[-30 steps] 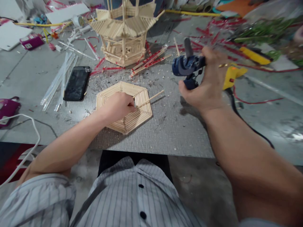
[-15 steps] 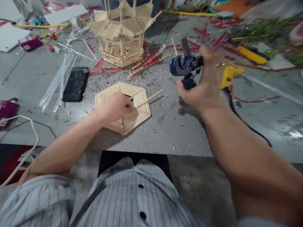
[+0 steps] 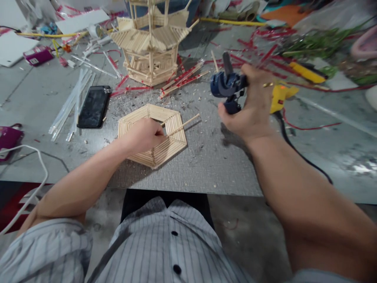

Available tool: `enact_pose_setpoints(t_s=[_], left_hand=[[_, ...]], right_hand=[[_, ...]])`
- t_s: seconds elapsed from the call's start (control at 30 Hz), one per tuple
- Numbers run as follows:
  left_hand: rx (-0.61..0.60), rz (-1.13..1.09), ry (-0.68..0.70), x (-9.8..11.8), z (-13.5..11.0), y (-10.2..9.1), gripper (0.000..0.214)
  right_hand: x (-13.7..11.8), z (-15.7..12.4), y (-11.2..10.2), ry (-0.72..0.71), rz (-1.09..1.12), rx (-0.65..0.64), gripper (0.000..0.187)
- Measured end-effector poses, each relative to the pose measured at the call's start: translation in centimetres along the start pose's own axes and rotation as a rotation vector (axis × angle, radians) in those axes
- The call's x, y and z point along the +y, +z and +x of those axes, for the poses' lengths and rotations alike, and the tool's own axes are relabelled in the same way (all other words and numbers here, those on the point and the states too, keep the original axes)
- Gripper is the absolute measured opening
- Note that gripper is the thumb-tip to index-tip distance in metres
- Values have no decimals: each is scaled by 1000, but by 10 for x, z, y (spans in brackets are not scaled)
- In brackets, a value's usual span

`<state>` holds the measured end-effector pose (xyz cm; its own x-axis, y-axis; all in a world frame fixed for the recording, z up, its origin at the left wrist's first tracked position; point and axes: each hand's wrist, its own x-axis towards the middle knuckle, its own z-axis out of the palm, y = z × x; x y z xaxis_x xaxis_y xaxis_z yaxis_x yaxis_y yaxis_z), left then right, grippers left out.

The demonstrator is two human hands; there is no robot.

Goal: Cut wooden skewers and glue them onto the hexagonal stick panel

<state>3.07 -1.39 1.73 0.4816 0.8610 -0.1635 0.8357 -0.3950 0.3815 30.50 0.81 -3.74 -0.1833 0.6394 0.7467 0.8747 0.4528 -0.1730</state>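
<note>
A flat hexagonal frame of wooden sticks (image 3: 173,118) lies on the grey mat in front of me. My left hand (image 3: 144,135) rests on it, fingers pinched round a thin wooden stick (image 3: 184,124) that slants out over the frame's right side. My right hand (image 3: 250,106) is raised to the right of the frame, closed on a blue and yellow glue gun (image 3: 228,84) whose nozzle end points left.
A tall wooden stick pagoda (image 3: 150,43) stands behind the frame. A black phone (image 3: 94,106) and clear glue sticks (image 3: 70,102) lie at left. Red-wrapped sticks (image 3: 184,76) are scattered behind. The gun's black cord (image 3: 297,151) trails right. A white cable (image 3: 29,173) hangs at left.
My right hand has drifted slightly left and lower with the glue gun. My left hand keeps its pinch on the stick over the frame.
</note>
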Motion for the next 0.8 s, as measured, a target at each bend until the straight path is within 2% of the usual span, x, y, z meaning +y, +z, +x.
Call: enact_pose_setpoints(t_s=[0.17, 0.27, 0.43, 0.53, 0.8], left_hand=[[286, -289, 14, -6, 2, -2, 17], [411, -430, 5, -7, 0, -4, 19], [563, -526, 54, -7, -4, -4, 20], [572, -565, 89, -8, -4, -2, 20], [477, -675, 165, -13, 3, 8, 18]], right_hand=[[-7, 5, -9, 128, 68, -102, 56], [-10, 7, -11, 96, 109, -157, 56], [-16, 5, -3, 44, 130, -273, 62], [-19, 4, 2, 49, 153, -322, 63], [-30, 2, 3, -20, 179, -351, 66]])
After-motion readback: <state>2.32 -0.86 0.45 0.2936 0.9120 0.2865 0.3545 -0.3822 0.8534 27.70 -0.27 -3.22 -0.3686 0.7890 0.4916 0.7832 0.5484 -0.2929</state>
